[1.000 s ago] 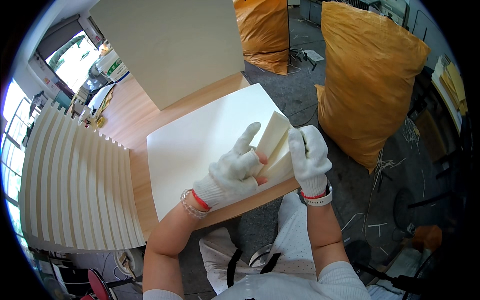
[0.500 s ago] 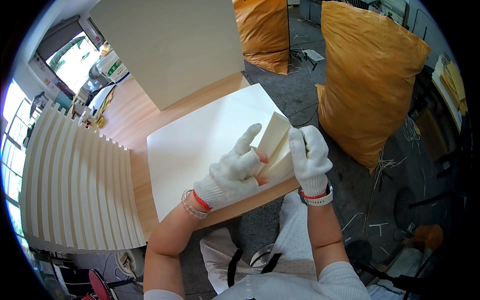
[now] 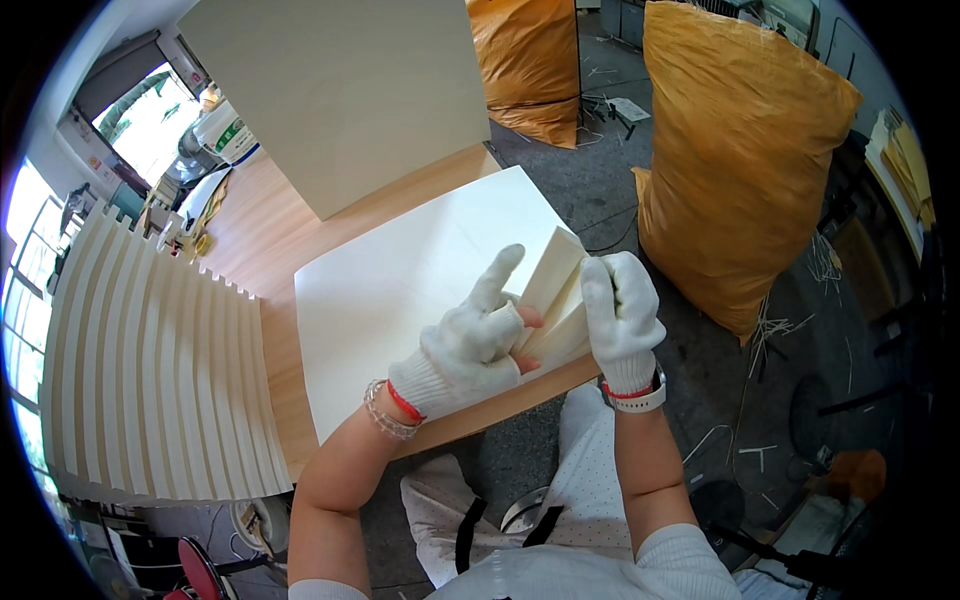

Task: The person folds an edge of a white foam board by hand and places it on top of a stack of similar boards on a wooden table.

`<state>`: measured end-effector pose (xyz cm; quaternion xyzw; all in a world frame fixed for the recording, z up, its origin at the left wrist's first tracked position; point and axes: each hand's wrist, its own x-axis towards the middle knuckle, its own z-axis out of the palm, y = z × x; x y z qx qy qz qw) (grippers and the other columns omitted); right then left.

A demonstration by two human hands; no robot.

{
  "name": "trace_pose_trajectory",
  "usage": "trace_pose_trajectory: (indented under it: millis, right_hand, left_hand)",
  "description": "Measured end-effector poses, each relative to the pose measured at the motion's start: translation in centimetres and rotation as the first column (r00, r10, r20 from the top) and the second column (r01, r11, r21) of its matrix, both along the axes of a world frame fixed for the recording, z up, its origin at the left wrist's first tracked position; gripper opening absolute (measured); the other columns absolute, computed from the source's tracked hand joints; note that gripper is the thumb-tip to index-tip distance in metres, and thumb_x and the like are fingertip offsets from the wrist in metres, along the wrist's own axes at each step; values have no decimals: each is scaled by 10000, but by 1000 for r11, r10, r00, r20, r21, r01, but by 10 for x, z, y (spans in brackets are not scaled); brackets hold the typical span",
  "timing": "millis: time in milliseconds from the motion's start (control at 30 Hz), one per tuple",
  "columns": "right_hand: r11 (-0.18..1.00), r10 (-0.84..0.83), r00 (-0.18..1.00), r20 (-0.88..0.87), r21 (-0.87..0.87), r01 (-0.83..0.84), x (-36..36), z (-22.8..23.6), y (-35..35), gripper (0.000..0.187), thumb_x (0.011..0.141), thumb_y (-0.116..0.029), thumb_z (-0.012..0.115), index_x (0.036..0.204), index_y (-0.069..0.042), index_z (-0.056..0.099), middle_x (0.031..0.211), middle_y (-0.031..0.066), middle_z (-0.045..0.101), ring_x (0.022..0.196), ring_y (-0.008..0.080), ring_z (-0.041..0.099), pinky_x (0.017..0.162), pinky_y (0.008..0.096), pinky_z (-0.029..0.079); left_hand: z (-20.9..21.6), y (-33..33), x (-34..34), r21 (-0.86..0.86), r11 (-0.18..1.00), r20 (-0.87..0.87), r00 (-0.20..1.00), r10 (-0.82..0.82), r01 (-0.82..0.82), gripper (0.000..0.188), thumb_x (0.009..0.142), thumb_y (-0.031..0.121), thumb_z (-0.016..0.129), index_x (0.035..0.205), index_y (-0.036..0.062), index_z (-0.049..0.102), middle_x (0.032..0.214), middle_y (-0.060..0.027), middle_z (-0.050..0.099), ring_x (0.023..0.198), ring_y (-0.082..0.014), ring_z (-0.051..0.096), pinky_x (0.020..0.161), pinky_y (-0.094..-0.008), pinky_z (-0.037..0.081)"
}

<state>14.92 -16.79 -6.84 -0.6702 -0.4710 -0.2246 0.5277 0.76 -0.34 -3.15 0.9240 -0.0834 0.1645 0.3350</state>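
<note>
A folded cream-white card piece [image 3: 553,272], shaped like a narrow open trough, is tilted over the right end of large white card sheets [image 3: 400,270]. My left hand [image 3: 468,348], in a white knit glove with bare fingertips showing, grips the card piece's near-left side. Its one stretched finger points up and away. At the far right corner of the piece, my right hand [image 3: 622,315], also gloved, is closed with its fingers curled and the thumb side pressed to the card edge. The inner faces of the fold are partly hidden by my hands.
A wooden table [image 3: 262,215] bears the sheets. On its left stands a stack of notched cream card strips [image 3: 160,370]; a large beige board [image 3: 350,100] rises at the back. Full orange sacks [image 3: 740,160] stand on the floor to the right, among scattered white scraps [image 3: 770,330].
The folded card piece has shifted slightly to the right, its upper end tipping a little. Both hands keep their hold and have barely moved.
</note>
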Motion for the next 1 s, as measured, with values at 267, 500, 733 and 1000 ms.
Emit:
trace_pose_trajectory:
  millis: [267,500,733,1000]
  right_hand:
    - [1000,-3,996,90,-6,3,0,-1,-3,240,898,20,644,1137,10,625,873,101,541,731,250,545,610,359,445]
    - [999,27,968,-250,42,-17,-5,5,0,61,953,-30,630,1003,3,642,810,93,550,712,256,555,621,387,441]
    - [997,21,976,-218,74,-5,-2,0,2,56,962,-42,625,985,6,641,804,92,549,704,258,556,627,386,442]
    - [996,62,978,-199,79,-47,-3,2,-1,53,959,-43,628,975,7,635,808,96,548,695,256,547,627,378,439]
  left_hand:
    - [-4,-2,0,7,999,-1,999,49,-49,390,710,-33,830,1070,46,701,1635,-304,244,1103,-332,684,924,-358,550]
    - [-4,1,2,31,999,-26,1000,14,-13,395,716,-2,849,1075,10,685,1604,-296,315,1111,-312,677,914,-357,551]
    - [-12,2,2,-129,991,5,999,38,-37,483,699,-23,864,1142,21,678,1629,-260,291,1106,-314,669,951,-349,533]
    - [-7,7,5,119,992,28,998,-49,45,455,747,10,832,1173,42,675,1583,-301,351,1129,-344,664,968,-364,524]
